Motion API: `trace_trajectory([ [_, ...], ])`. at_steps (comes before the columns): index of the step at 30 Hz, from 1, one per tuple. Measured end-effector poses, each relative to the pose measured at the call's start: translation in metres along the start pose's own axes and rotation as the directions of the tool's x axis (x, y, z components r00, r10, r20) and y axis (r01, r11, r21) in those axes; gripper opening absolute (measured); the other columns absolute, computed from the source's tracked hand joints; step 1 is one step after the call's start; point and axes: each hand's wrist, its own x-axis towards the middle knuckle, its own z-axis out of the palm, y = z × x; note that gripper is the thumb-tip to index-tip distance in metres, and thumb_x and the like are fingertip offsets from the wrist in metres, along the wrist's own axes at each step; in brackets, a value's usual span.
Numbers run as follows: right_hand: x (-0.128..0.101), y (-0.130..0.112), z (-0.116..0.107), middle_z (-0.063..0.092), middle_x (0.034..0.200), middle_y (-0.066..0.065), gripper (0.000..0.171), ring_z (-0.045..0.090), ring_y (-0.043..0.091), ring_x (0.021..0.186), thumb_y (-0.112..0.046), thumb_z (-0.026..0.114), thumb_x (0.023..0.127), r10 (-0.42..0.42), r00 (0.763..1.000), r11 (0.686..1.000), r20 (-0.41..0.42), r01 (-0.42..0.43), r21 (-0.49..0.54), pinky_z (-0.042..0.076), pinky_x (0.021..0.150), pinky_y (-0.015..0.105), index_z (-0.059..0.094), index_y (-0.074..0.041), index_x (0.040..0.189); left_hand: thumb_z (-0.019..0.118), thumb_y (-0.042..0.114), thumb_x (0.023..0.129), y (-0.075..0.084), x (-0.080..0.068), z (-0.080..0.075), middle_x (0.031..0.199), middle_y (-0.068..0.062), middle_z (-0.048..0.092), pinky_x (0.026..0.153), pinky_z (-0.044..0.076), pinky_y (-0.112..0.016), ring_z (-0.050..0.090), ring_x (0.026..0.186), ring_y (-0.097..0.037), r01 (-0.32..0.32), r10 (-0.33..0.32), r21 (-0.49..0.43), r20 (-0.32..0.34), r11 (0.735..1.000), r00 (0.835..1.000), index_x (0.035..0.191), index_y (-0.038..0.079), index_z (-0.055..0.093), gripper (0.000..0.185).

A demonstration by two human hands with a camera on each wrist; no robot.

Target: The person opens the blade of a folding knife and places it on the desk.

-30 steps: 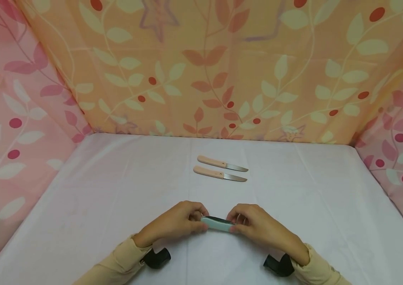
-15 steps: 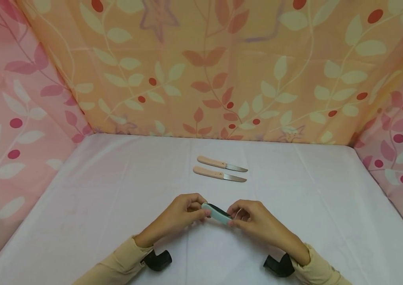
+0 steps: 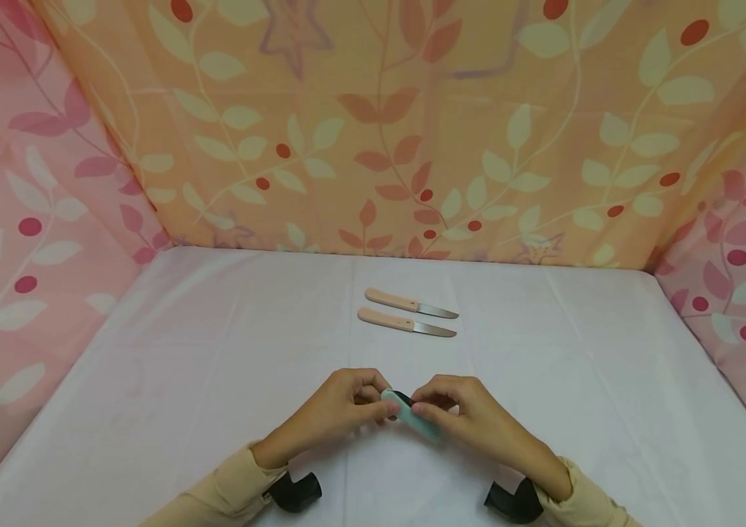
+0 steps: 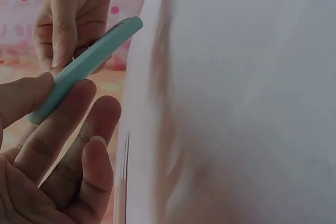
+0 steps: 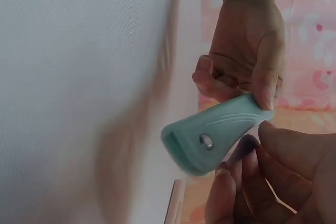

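1. Pinching a small mint-green plastic folding knife handle between them, both hands sit low in the centre of the head view, just above the white cloth-covered desk.
2. Gripping the upper-left end of the green handle, the left hand has its thumb and curled fingers closed round it; in the left wrist view the thumb presses on one side and the fingers back the other.
3. Holding the lower-right part of the same handle, the right hand has its fingers curled and pinching it; the right wrist view shows a small metal rivet on the handle's side and an open slot at its blunt end.
4. The handle is tilted, its left end higher in the frame and its right end lower, and a dark strip shows along its upper edge near the left hand. Whether it touches the cloth cannot be told.
5. Two small knives with pale wooden handles and short steel blades lie side by side above the hands, near the middle of the frame, well apart from them: the farther knife and the nearer knife, both with blades pointing right.
6. Cream sleeves cover both forearms, and a black wrist mount shows under each at the bottom edge.
7. Floral fabric walls, orange at the back and pink at the sides, close in the desk.
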Motion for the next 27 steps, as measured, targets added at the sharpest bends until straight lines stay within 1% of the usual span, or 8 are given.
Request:
trace_trajectory([
  [4,-0.0005,-0.0023,0.0019,0.074,0.096,0.0,0.02,0.066,0.001,0.083,-0.027,0.065,0.096,-0.012,1.0,1.0,0.006,0.012,0.011,0.054,0.074,0.023,0.073,-0.011,0.106,0.072,0.024,0.092,-0.0004,-0.0017,0.0042,0.083,-0.013,0.076,0.059,0.044,-0.019,0.064,0.069,-0.013,-0.007,0.007,0.008,0.017,1.0,1.0,0.093,0.008,0.067,0.017],
  [8,-0.0007,-0.004,0.0026,0.074,0.096,0.0,0.02,0.066,0.002,0.083,-0.027,0.065,0.096,-0.006,1.0,1.0,0.014,0.006,-0.003,0.055,0.073,0.023,0.073,-0.01,0.105,0.072,0.026,0.092,-0.0019,-0.002,0.0072,0.084,-0.008,0.077,0.057,0.046,-0.019,0.06,0.066,-0.008,-0.012,0.011,0.029,0.029,1.0,1.0,0.093,0.012,0.067,0.014],
  [13,-0.0009,-0.0048,0.0041,0.074,0.092,0.0,0.017,0.066,0.003,0.079,-0.023,0.065,0.097,-0.012,1.0,1.0,0.016,0.012,-0.027,0.054,0.069,0.022,0.071,-0.009,0.102,0.071,0.025,0.093,-0.0012,-0.0022,0.0081,0.085,-0.005,0.077,0.056,0.045,-0.019,0.058,0.064,-0.005,-0.018,0.016,0.045,0.038,0.999,0.999,0.093,0.014,0.068,0.012],
  [17,-0.001,-0.0059,0.0053,0.073,0.089,-0.001,0.015,0.065,0.002,0.077,-0.021,0.064,0.098,-0.016,1.0,0.999,0.001,0.016,-0.051,0.054,0.067,0.022,0.07,-0.008,0.099,0.071,0.024,0.093,0.0005,-0.0022,0.007,0.086,-0.005,0.077,0.057,0.044,-0.018,0.06,0.066,-0.004,-0.031,0.029,0.055,0.045,0.998,0.999,0.094,0.013,0.067,0.011],
  [20,-0.001,-0.0067,0.0053,0.072,0.088,-0.001,0.011,0.065,0.002,0.075,-0.017,0.064,0.098,-0.014,1.0,0.997,-0.023,0.012,-0.075,0.054,0.067,0.022,0.069,-0.007,0.097,0.07,0.023,0.093,0.0017,-0.0022,0.0061,0.086,-0.005,0.077,0.061,0.045,-0.018,0.064,0.07,-0.006,-0.038,0.035,0.075,0.039,0.996,0.999,0.093,0.013,0.067,0.01],
  [24,-0.0012,-0.0066,0.005,0.071,0.087,0.0,0.007,0.065,0.003,0.074,-0.013,0.064,0.097,-0.009,0.999,0.997,-0.043,0.005,-0.078,0.054,0.067,0.022,0.067,-0.007,0.097,0.07,0.023,0.093,0.0025,-0.0023,0.0053,0.086,-0.004,0.077,0.065,0.047,-0.019,0.069,0.075,-0.011,-0.033,0.03,0.088,0.028,0.996,0.999,0.092,0.014,0.067,0.01],
  [27,-0.0011,-0.0055,0.0051,0.071,0.087,0.0,0.006,0.065,0.003,0.075,-0.012,0.063,0.097,-0.02,0.998,0.996,-0.058,0.016,-0.082,0.055,0.068,0.023,0.067,-0.007,0.096,0.07,0.023,0.093,0.0025,-0.0019,0.0043,0.086,-0.004,0.077,0.065,0.047,-0.019,0.069,0.076,-0.012,-0.034,0.032,0.093,0.03,0.995,0.999,0.093,0.013,0.066,0.011],
])
